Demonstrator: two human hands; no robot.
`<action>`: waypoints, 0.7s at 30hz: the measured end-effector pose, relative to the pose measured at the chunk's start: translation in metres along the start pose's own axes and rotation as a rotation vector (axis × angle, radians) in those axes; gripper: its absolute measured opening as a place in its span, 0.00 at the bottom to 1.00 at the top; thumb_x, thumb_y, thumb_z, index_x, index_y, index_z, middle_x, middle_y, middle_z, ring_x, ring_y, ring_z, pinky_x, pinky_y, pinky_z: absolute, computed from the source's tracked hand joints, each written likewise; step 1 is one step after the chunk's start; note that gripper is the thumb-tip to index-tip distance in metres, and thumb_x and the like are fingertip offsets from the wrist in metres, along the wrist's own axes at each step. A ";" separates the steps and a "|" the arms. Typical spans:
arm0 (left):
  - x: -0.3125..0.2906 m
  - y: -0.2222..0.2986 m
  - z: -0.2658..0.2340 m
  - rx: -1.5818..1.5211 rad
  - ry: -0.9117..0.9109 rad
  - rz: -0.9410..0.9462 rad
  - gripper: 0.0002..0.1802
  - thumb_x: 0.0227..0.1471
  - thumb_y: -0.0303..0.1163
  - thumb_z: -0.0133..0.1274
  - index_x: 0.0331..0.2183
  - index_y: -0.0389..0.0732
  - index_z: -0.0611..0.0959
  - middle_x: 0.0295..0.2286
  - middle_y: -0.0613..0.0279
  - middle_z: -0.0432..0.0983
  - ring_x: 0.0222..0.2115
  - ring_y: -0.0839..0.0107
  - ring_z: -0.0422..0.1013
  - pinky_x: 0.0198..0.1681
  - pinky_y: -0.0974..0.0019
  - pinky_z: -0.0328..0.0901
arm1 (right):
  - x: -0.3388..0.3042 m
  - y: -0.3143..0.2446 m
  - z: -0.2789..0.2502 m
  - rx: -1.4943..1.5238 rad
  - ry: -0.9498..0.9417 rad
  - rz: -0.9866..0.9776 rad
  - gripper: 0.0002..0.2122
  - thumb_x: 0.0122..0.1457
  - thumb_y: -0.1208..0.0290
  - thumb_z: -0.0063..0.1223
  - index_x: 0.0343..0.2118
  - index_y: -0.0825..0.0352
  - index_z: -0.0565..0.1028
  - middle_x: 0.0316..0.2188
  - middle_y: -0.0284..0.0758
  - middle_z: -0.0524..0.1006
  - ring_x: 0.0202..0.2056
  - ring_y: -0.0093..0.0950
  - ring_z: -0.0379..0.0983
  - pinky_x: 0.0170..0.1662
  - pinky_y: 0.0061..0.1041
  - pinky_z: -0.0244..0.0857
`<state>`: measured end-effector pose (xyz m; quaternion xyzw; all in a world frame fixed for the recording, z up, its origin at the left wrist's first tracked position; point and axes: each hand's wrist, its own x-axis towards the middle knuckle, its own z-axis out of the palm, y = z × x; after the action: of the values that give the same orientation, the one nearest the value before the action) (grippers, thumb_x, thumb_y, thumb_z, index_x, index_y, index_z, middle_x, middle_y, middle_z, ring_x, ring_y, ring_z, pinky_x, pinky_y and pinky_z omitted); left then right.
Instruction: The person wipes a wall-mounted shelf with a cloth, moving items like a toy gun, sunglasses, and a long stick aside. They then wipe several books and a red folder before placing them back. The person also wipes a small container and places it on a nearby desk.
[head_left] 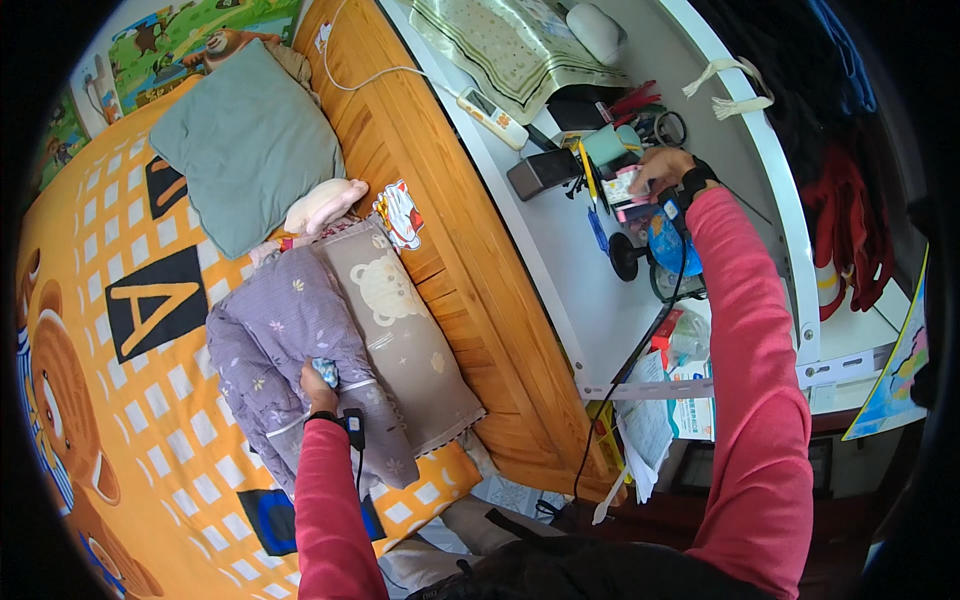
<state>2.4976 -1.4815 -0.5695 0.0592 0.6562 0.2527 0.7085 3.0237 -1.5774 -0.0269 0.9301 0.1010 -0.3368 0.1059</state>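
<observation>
My left hand (317, 388) rests over the folded purple floral quilt (290, 310) on the bed. Its fingers are closed on a small blue-and-white patterned thing (326, 372), whose kind I cannot make out. Over on the white shelf, my right hand (662, 170) has its fingers bent around the edge of a small pink-and-white box (624, 188). Crowded about that hand are a pale green case (610, 145), a yellow pencil-like stick (588, 168), a pair of scissors (670, 127), a dark box (544, 175) and a small blue globe (672, 245).
A wooden headboard-like panel (450, 230) divides bed and shelf. A beige bear pillow (410, 330), a green cushion (255, 140) and a pink plush toy (325, 205) lie on the bed. The shelf holds a remote control (492, 117), a patterned cloth (515, 60) and papers (645, 430).
</observation>
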 end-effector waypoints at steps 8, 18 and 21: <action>0.009 -0.005 -0.005 -0.023 -0.019 0.035 0.17 0.48 0.43 0.50 0.28 0.37 0.81 0.23 0.65 0.74 0.20 0.71 0.69 0.25 0.67 0.64 | 0.042 0.009 0.008 -0.212 0.477 0.078 0.30 0.36 0.74 0.70 0.45 0.77 0.69 0.38 0.52 0.76 0.34 0.42 0.78 0.30 0.37 0.73; 0.006 -0.004 -0.005 -0.041 -0.040 0.034 0.15 0.49 0.42 0.50 0.27 0.39 0.81 0.23 0.65 0.74 0.20 0.72 0.68 0.25 0.66 0.62 | 0.073 0.017 0.036 -0.462 0.808 0.044 0.22 0.41 0.69 0.65 0.42 0.67 0.76 0.40 0.44 0.78 0.43 0.39 0.76 0.46 0.32 0.69; 0.006 -0.003 -0.005 -0.039 -0.034 0.049 0.16 0.49 0.42 0.50 0.28 0.38 0.81 0.24 0.66 0.74 0.20 0.72 0.68 0.26 0.67 0.62 | 0.084 0.019 0.040 -0.467 0.843 0.057 0.17 0.46 0.70 0.61 0.40 0.67 0.76 0.43 0.46 0.76 0.46 0.41 0.74 0.48 0.35 0.68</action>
<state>2.4939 -1.4832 -0.5768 0.0655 0.6374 0.2818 0.7141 3.0676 -1.5968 -0.1093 0.9394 0.1824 0.1043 0.2709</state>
